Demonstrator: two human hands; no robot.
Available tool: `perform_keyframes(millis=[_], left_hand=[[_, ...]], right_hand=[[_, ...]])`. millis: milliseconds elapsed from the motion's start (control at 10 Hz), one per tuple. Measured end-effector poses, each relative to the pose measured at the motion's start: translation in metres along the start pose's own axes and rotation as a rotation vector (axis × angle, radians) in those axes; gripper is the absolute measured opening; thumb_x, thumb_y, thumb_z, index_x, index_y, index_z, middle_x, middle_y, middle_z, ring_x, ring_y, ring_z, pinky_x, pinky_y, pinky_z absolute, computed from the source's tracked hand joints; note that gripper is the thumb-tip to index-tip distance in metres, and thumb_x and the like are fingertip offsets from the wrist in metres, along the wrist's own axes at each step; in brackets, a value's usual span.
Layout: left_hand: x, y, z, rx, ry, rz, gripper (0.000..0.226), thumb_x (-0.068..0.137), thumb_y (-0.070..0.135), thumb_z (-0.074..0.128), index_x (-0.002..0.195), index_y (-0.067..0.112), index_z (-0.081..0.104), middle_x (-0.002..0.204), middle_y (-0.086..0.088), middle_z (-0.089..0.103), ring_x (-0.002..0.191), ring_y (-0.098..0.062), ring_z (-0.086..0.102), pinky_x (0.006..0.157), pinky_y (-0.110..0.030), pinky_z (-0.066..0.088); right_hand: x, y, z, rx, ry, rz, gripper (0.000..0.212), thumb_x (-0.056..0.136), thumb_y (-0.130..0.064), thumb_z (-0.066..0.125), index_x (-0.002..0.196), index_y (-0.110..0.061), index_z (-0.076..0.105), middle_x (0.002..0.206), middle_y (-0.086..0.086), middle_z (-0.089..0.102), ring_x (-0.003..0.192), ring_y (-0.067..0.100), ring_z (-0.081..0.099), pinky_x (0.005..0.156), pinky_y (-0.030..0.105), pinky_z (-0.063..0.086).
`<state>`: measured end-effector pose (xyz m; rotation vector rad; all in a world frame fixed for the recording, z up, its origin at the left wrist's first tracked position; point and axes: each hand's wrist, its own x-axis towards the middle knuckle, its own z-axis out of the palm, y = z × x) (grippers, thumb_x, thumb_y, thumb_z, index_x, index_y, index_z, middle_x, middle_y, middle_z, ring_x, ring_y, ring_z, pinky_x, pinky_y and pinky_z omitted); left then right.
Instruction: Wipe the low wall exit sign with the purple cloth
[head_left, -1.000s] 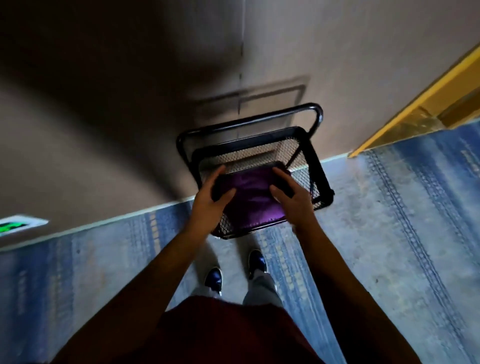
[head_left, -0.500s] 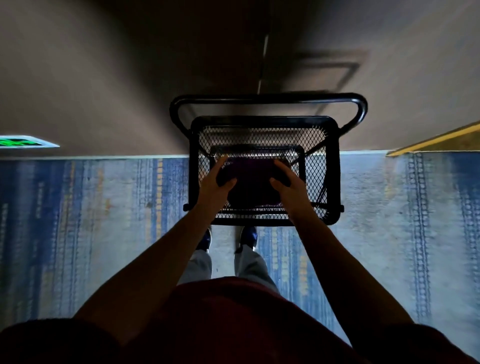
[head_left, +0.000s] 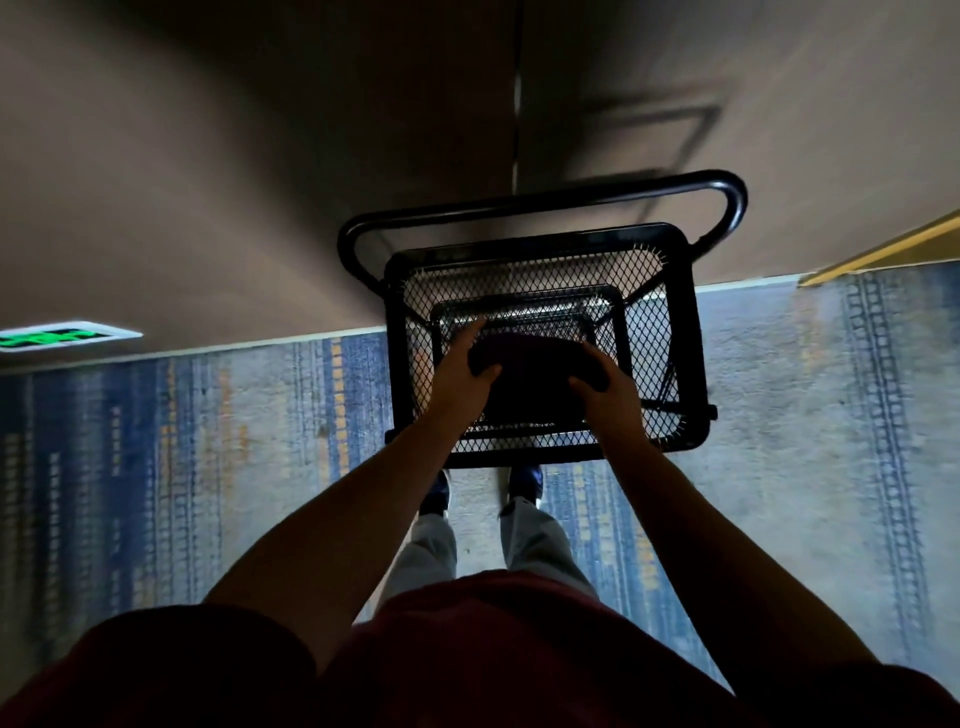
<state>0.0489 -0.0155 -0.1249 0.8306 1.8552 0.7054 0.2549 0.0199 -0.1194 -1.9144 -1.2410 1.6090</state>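
Note:
The purple cloth (head_left: 530, 371) looks dark in the shadow and lies bunched in the top basket of a black mesh cart (head_left: 675, 332). My left hand (head_left: 460, 376) grips its left edge with the thumb on top. My right hand (head_left: 605, 392) grips its right edge the same way. The exit sign (head_left: 62, 338), white-framed with a green glow, sits low on the wall at the far left, just above the skirting. It is well apart from both hands.
The cart stands against a brown wall (head_left: 208, 182), its handle bar (head_left: 545, 202) toward the wall. Blue and grey patterned carpet (head_left: 208, 467) covers the floor. A yellow frame edge (head_left: 883, 249) shows at the right. My shoes (head_left: 524, 480) stand just behind the cart.
The view has swung so the cart sits squarer and more to the right, and the cloth has gone from bright purple into shadow. Both hands keep their grip on the cloth, now more bunched.

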Motion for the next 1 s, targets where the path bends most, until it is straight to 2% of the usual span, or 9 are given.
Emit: perform_keyframes(millis=[100,200,300,400,500,600,700,900,1000], left_hand=[[0.007,0.003,0.002,0.031,-0.025,0.027,0.074,0.092,0.007,0.071,0.153,0.035,0.039,0.154,-0.008,0.049,0.116,-0.006,0.047,0.058,0.009,0.038],[0.006,0.005,0.002,0.064,-0.036,0.024,0.073,0.091,0.008,0.072,0.152,0.034,0.041,0.155,-0.007,0.048,0.125,-0.010,0.050,0.068,0.004,0.044],[0.006,0.004,0.003,0.095,-0.029,0.025,0.071,0.090,0.010,0.074,0.151,0.031,0.044,0.152,-0.009,0.052,0.127,-0.018,0.057,0.071,0.003,0.044],[0.007,0.007,0.000,0.142,-0.017,0.029,0.072,0.090,0.015,0.075,0.152,0.029,0.042,0.149,-0.011,0.055,0.126,-0.021,0.059,0.088,-0.016,0.055],[0.007,0.008,-0.002,0.211,-0.026,0.048,0.075,0.090,0.018,0.076,0.153,0.030,0.038,0.147,-0.011,0.057,0.126,-0.026,0.060,0.102,-0.033,0.052],[0.001,0.012,-0.009,0.273,-0.080,0.078,0.079,0.090,0.021,0.076,0.156,0.029,0.033,0.145,-0.012,0.059,0.125,-0.028,0.061,0.097,-0.026,0.046],[-0.002,0.014,-0.023,0.347,-0.086,0.136,0.080,0.089,0.021,0.076,0.156,0.023,0.033,0.149,-0.014,0.054,0.132,-0.032,0.057,0.110,-0.044,0.049],[-0.007,0.022,-0.072,0.448,-0.099,0.257,0.078,0.091,0.029,0.073,0.156,0.020,0.032,0.153,-0.014,0.046,0.135,-0.033,0.053,0.111,-0.050,0.048],[-0.005,0.028,-0.098,0.415,-0.121,0.339,0.079,0.091,0.027,0.074,0.156,0.021,0.031,0.154,-0.013,0.047,0.136,-0.031,0.054,0.111,-0.050,0.047]], right_hand=[[-0.002,0.007,-0.001,-0.087,0.062,0.000,0.056,0.095,-0.012,0.071,0.148,-0.020,0.056,0.137,0.011,0.068,0.127,0.029,0.064,0.111,0.051,0.050],[-0.007,0.010,-0.003,-0.123,0.064,0.013,0.054,0.094,-0.017,0.073,0.147,-0.020,0.058,0.133,0.010,0.071,0.121,0.029,0.068,0.107,0.049,0.053],[-0.012,0.009,-0.010,-0.163,0.093,0.011,0.055,0.092,-0.018,0.075,0.145,-0.023,0.060,0.130,0.008,0.073,0.115,0.028,0.070,0.102,0.043,0.056],[-0.012,0.006,-0.016,-0.188,0.113,0.024,0.054,0.090,-0.017,0.076,0.143,-0.022,0.062,0.126,0.009,0.074,0.113,0.028,0.071,0.096,0.034,0.054],[-0.011,0.007,-0.023,-0.181,0.180,0.060,0.056,0.089,-0.023,0.077,0.143,-0.019,0.062,0.126,0.007,0.075,0.106,0.025,0.072,0.083,0.026,0.051],[-0.023,0.001,-0.027,-0.131,0.263,0.085,0.059,0.088,-0.026,0.077,0.144,-0.021,0.060,0.125,0.003,0.075,0.103,0.024,0.072,0.081,0.027,0.053],[-0.034,-0.004,-0.026,-0.063,0.310,0.065,0.057,0.088,-0.024,0.075,0.143,-0.023,0.061,0.121,0.003,0.076,0.103,0.027,0.074,0.092,0.045,0.060],[-0.062,-0.022,-0.021,0.046,0.386,0.003,0.050,0.091,-0.020,0.071,0.139,-0.026,0.063,0.115,-0.001,0.077,0.100,0.031,0.075,0.092,0.051,0.060],[-0.075,-0.030,-0.013,0.129,0.458,-0.026,0.051,0.092,-0.020,0.070,0.141,-0.026,0.062,0.119,0.004,0.076,0.101,0.030,0.075,0.088,0.047,0.062]])
